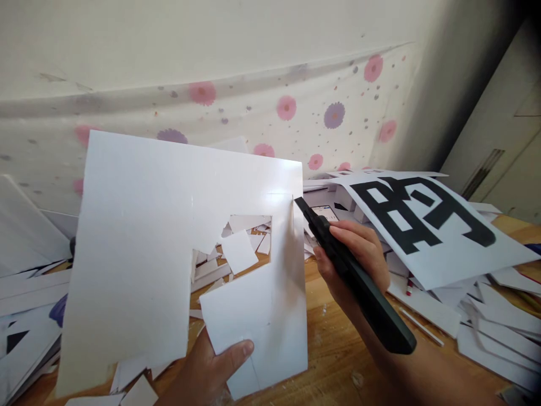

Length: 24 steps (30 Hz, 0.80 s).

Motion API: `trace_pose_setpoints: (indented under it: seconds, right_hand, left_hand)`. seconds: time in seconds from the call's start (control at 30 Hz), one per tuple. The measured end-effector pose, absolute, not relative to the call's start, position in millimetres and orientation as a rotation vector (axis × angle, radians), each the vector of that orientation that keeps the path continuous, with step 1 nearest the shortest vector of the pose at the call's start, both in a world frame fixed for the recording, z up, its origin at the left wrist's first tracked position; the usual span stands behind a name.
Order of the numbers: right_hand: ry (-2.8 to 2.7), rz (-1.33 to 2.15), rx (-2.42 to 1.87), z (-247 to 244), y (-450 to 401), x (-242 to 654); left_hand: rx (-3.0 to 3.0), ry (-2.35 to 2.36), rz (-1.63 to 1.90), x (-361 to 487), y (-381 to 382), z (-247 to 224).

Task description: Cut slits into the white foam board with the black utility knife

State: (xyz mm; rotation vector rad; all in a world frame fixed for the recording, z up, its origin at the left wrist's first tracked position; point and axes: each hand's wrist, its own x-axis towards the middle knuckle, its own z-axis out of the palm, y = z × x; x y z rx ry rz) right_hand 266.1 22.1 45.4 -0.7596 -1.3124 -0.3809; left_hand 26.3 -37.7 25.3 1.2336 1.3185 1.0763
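A large white board (135, 225) stands tilted up in front of me, with an irregular opening cut through its middle and lower part. My left hand (220, 358) grips the board's lower part, the thumb lying on its face and the other fingers hidden behind. My right hand (355, 262) is closed around a black cutter (355, 282), whose tip is at the board's upper right part, near a short slit. Whether the tip goes into the board cannot be made out.
White offcuts (499, 338) lie piled on the wooden table (338, 361) at the right, and more lie at the left. A printed sheet (443, 265) with black characters and a phone (324, 213) are behind my right hand.
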Motion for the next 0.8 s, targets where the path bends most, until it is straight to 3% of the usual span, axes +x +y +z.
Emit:
trace_pose_setpoints:
  seconds: [0.53,0.8]
  right_hand:
    - [-1.330,-0.400,-0.763,43.2,23.6,264.5]
    - [-1.393,-0.422,-0.741,43.2,21.1,256.2]
  left_hand:
    - [1.430,1.237,0.886,5.0,-26.8,5.5]
    - [1.341,1.305,0.980,13.4,-30.7,12.2]
